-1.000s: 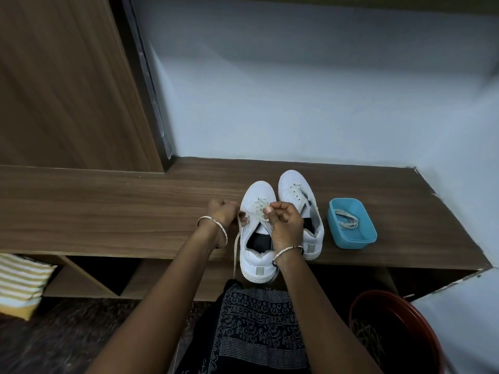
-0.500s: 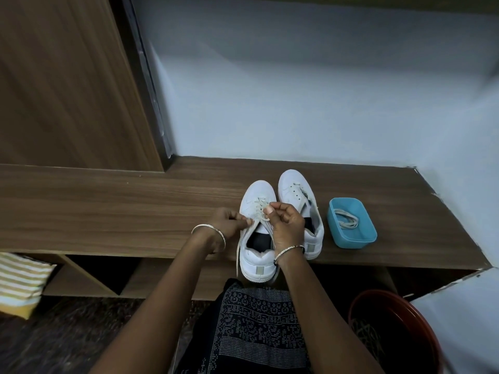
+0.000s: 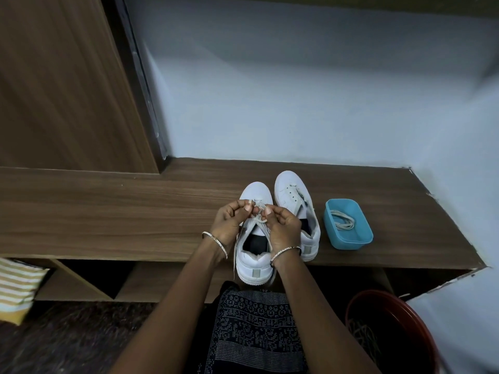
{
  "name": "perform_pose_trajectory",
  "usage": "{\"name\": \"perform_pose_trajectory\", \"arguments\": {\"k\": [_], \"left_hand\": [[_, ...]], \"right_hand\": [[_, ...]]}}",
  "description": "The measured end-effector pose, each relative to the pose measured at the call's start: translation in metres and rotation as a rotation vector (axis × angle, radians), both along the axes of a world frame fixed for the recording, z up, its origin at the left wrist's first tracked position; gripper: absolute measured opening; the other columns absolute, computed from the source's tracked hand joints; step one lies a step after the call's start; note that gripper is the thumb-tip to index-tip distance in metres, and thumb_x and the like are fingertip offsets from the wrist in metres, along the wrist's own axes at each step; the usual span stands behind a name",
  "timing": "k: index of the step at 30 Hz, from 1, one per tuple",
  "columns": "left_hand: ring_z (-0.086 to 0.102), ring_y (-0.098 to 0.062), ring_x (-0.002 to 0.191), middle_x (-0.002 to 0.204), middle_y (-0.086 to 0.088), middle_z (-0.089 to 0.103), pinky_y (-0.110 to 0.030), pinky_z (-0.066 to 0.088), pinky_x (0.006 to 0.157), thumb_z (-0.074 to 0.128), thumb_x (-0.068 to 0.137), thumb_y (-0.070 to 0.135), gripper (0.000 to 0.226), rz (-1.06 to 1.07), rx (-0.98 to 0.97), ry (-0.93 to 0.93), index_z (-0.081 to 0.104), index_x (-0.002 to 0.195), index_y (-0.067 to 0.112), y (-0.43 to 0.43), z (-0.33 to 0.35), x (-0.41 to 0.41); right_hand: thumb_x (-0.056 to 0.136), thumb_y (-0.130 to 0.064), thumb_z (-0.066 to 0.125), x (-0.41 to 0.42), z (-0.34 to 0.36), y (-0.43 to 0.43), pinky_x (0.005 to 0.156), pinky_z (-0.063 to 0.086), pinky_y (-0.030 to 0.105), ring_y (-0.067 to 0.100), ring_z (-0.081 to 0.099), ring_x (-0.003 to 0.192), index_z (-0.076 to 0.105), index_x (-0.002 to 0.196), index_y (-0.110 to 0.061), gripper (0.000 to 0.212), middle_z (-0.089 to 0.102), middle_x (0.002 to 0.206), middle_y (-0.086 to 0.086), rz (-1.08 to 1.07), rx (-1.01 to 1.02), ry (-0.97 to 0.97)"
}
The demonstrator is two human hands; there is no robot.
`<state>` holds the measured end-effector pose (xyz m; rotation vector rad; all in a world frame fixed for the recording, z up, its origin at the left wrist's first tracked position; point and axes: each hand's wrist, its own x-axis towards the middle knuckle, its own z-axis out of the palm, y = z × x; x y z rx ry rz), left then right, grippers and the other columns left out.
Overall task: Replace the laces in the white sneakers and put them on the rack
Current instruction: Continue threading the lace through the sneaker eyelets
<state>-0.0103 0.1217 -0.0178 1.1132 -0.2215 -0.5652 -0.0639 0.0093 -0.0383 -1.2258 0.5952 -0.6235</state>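
Bench: a long wooden bench (image 3: 108, 211) runs along the pale wall, with open compartments below it that may be the rack
Basin: a red basin (image 3: 356, 311) stands on the floor at the lower right, with thin strands lying in it
Near sneaker: the white sneaker (image 3: 253, 263) sits at the front edge of the bench, toe to the wall, under both hands
Second sneaker: it (image 3: 290, 188) stands just beside the first, set a little further back, with a lace loosely in its eyelets
Tub: a blue tub (image 3: 351, 240) sits near the second sneaker and holds coiled laces (image 3: 343, 221)
Left hand: the left hand (image 3: 228, 221) pinches the lace (image 3: 256, 218) between thumb and fingertips, over the upper eyelets
Right hand: the right hand (image 3: 283, 228) pinches the same lace just beside the left, fingers curled tight
Lace ends: both hang down past the heel and over the bench edge
Progress: early, by my reading; the coil in the tub looks unused, so the lace in hand is probably the old one coming out
Left to do: both sneakers need fresh laces, then a place on the rack
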Motion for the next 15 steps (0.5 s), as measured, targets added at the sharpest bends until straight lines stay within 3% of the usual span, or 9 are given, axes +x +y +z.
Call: {"name": "perform_pose_trajectory", "arguments": {"k": [4, 10, 13, 15], "left_hand": [[0.069, -0.011, 0.08, 0.085, -0.005, 0.074, -0.023, 0.055, 0.074, 0.056, 0.096, 0.002, 0.012, -0.007, 0.068, -0.179, 0.065, 0.103, 0.0, -0.004, 0.0, 0.003], [0.054, 0.001, 0.056, 0.064, 0.01, 0.064, -0.014, 0.036, 0.043, 0.054, 0.099, 0.012, 0.01, -0.021, 0.205, -0.23, 0.063, 0.097, 0.012, -0.006, 0.007, 0.006], [0.043, -0.002, 0.05, 0.061, 0.006, 0.058, -0.014, 0.031, 0.042, 0.055, 0.099, 0.016, 0.015, -0.076, 0.245, -0.228, 0.067, 0.091, 0.012, -0.004, 0.004, 0.012], [0.04, -0.003, 0.048, 0.065, 0.004, 0.061, -0.014, 0.03, 0.043, 0.055, 0.099, 0.015, 0.017, -0.137, 0.258, -0.24, 0.068, 0.089, 0.011, -0.001, 0.003, 0.015]], "right_hand": [[0.091, -0.001, 0.067, 0.002, 0.001, 0.0, 0.071, 0.055, 0.021, 0.013, 0.069, 0.075, 0.071, 0.089, -0.009, 0.009, 0.074, 0.083, 0.009, -0.015, 0.015, 0.006], [0.092, -0.001, 0.065, 0.008, 0.0, -0.001, 0.075, 0.057, 0.028, 0.019, 0.069, 0.077, 0.069, 0.09, -0.004, 0.006, 0.072, 0.079, 0.009, -0.028, 0.133, 0.006], [0.093, 0.001, 0.064, 0.009, 0.002, -0.002, 0.076, 0.059, 0.03, 0.018, 0.069, 0.074, 0.067, 0.098, 0.006, 0.008, 0.072, 0.077, 0.008, -0.031, 0.198, -0.016], [0.092, 0.001, 0.064, 0.009, 0.002, -0.002, 0.081, 0.059, 0.038, 0.025, 0.07, 0.08, 0.067, 0.097, 0.005, 0.006, 0.073, 0.08, 0.011, -0.015, 0.208, -0.033]]}}
